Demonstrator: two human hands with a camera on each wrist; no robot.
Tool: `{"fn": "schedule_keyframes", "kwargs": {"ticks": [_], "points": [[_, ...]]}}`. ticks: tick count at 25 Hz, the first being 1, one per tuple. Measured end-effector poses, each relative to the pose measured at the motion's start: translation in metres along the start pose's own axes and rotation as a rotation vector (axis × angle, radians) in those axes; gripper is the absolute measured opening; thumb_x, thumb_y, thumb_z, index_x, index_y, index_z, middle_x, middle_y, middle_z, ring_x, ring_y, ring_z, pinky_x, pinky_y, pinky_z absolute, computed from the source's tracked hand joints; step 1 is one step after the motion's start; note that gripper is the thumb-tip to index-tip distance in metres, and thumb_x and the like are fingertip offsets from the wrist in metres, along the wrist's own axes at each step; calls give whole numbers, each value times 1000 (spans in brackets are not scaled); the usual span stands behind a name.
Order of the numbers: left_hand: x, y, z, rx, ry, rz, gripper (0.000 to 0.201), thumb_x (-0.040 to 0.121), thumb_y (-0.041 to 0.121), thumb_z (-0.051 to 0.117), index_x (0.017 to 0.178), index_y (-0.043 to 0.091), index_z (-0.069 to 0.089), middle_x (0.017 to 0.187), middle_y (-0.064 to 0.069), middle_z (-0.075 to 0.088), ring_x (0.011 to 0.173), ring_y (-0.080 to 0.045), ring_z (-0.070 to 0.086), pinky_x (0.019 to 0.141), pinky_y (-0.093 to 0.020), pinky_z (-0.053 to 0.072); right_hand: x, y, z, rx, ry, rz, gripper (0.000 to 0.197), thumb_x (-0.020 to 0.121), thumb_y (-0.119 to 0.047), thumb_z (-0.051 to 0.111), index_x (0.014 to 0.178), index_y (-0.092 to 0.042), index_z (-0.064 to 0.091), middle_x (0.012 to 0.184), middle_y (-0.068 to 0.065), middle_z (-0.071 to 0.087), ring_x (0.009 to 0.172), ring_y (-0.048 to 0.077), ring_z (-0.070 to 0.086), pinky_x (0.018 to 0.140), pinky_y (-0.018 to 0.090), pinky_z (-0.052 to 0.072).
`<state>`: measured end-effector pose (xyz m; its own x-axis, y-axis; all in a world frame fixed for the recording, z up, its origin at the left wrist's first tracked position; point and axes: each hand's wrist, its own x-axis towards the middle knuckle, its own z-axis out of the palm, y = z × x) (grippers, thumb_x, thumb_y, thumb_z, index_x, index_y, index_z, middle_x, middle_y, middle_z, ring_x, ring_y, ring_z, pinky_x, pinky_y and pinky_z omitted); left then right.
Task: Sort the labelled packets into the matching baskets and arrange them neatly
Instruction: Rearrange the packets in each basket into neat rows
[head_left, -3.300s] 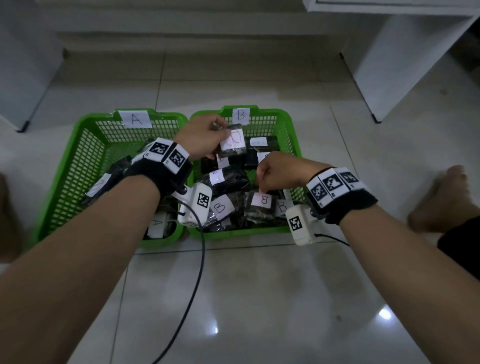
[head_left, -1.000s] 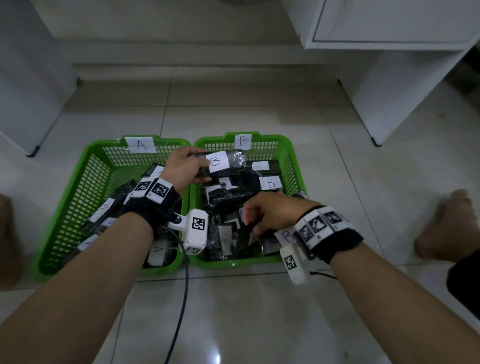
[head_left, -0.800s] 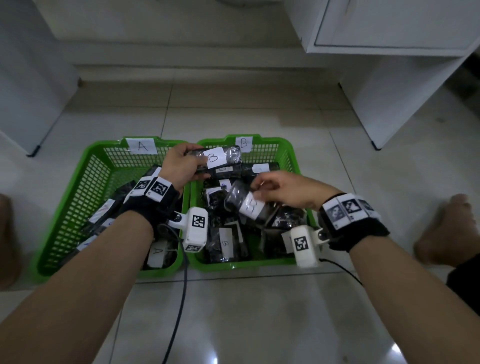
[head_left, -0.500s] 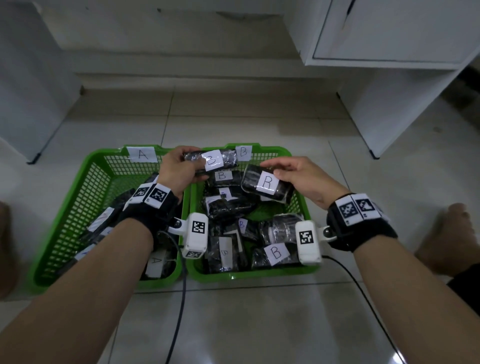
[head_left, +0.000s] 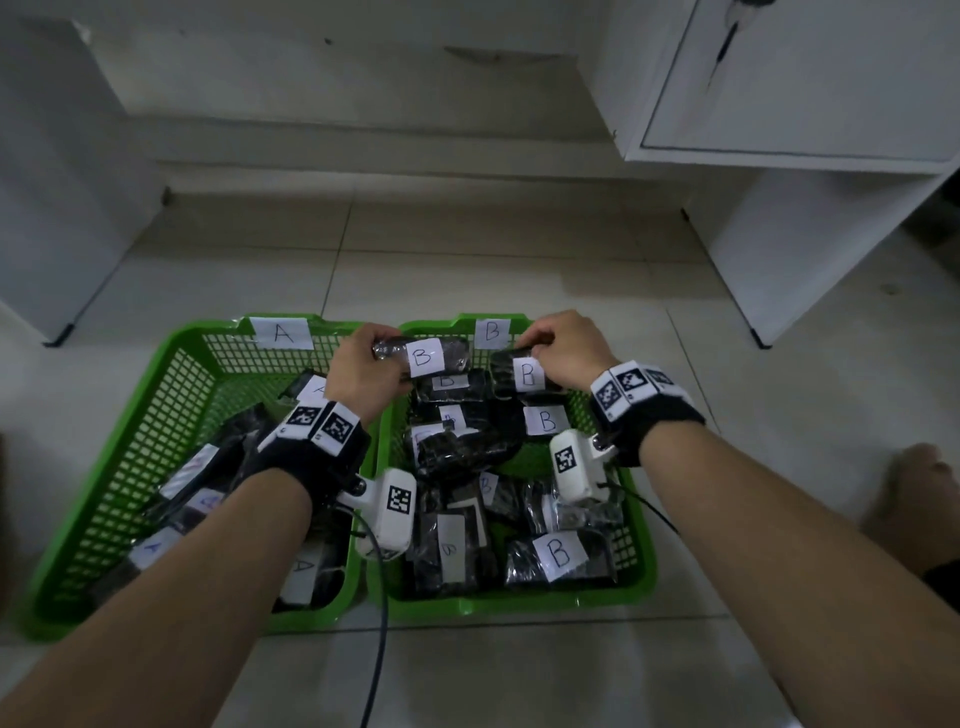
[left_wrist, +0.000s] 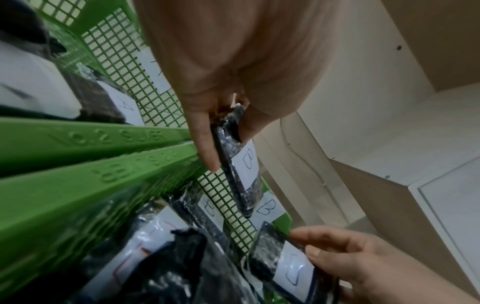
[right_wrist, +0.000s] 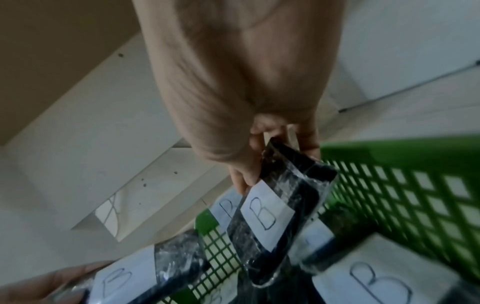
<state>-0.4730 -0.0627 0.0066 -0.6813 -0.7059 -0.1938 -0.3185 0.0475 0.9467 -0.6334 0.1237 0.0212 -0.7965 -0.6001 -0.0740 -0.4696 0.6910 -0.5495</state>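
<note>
Two green baskets stand side by side on the floor: basket A on the left and basket B on the right, each with a paper letter on its far wall. Both hold dark plastic-wrapped packets with white labels. My left hand pinches one end of a packet marked B over basket B's far left corner; the same packet hangs from thumb and forefinger. My right hand grips another B packet at the basket's far wall, also seen tilted.
A white cabinet stands at the back right and a pale panel at the back left. A bare foot rests right of basket B. A black cable trails from the left wrist across the tiled floor.
My right hand lifted a B packet from the near part of basket B and carried it to the far wall. My left hand kept its packet at the far left corner.
</note>
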Motion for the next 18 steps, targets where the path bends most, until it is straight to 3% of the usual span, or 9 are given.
{"fn": "schedule_keyframes", "kwargs": {"ticks": [3,6,8,11,13,18], "points": [[7,-1,-2,8,-55,-13,26,89,0,64,110,15,61,116,-5,64,91,-28,70,76,-46,62,1,11,21,-19,36,20,25,95,-5,60,99,-20,79,109,-5,75,93,9,65,94,24,52],[9,-2,-6,-8,-79,-22,23,89,1,64,106,16,60,113,-4,63,100,-30,67,80,-49,60,-5,11,22,-158,90,-47,9,91,-17,70,95,-16,77,98,-1,73,91,15,64,85,24,47],[9,-3,-7,-15,-78,-26,22,89,2,63,105,17,59,110,-2,63,104,-30,65,82,-50,60,-9,7,19,-288,30,-85,18,83,-25,79,98,-17,75,99,-2,66,95,17,57,84,26,42],[10,-3,-8,-18,-90,-31,23,89,3,64,107,17,60,110,-2,62,104,-30,65,81,-50,60,-10,5,24,-364,-46,-64,28,82,-6,76,108,-14,73,111,4,65,110,24,56,90,31,46],[8,-3,-9,-11,-102,-22,22,90,4,63,109,16,60,110,-2,62,103,-28,66,81,-49,60,-6,11,31,-360,-26,-33,28,83,6,69,105,-11,70,113,7,61,110,25,57,94,32,47],[5,0,-12,-3,-125,-52,32,87,5,70,114,12,54,116,-8,64,100,-31,68,80,-50,60,-2,13,31,-416,-4,9,18,84,2,69,98,-8,65,111,11,57,107,28,56,92,32,47]]}}
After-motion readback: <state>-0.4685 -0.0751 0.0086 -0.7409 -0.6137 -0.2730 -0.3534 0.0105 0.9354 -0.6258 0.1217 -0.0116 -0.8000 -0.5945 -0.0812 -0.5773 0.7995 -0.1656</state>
